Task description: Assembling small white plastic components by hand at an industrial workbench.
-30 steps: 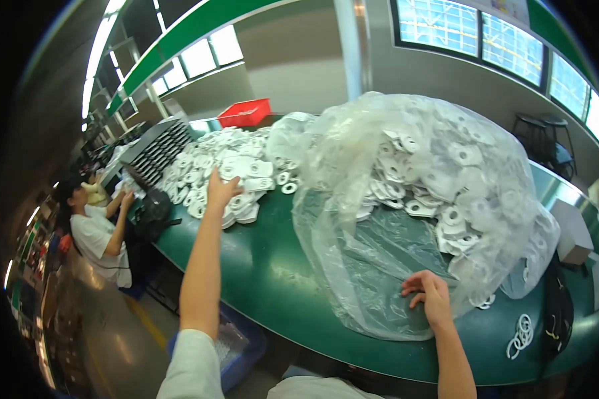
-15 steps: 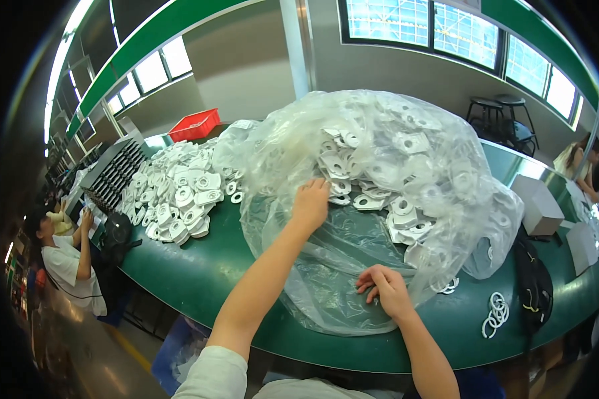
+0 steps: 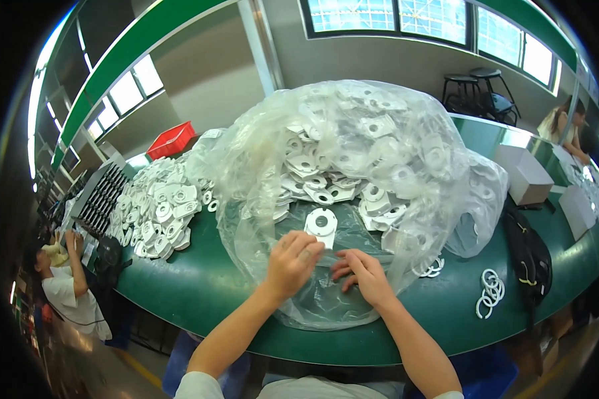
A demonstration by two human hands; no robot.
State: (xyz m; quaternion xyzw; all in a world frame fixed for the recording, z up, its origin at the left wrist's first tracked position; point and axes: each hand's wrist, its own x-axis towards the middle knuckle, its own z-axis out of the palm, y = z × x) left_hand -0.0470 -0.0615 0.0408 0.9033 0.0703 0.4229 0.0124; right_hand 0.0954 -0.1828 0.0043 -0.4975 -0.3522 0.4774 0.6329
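Note:
My left hand (image 3: 293, 264) pinches the near end of a flat white plastic part with a round hole (image 3: 322, 228), lifted in front of the heap. Close beside it, my right hand (image 3: 363, 273) hovers with loosely bent, parted fingers and nothing in them. A large clear plastic bag (image 3: 266, 159) lies spread open on the green table (image 3: 199, 282). Inside it is a big heap of similar white parts (image 3: 306, 163). The bag's mouth faces me, and its loose film reaches under both hands.
Left of the bag lies a pile of white parts (image 3: 160, 213), with a red bin (image 3: 171, 139) behind it. White rings (image 3: 490, 292), a black bag (image 3: 527, 249) and a white box (image 3: 522, 174) are at the right. People sit at both far sides.
My left hand has drawn back from the heap toward me and now holds a white part. My right hand has come up nearer to it. The whole view has shifted slightly.

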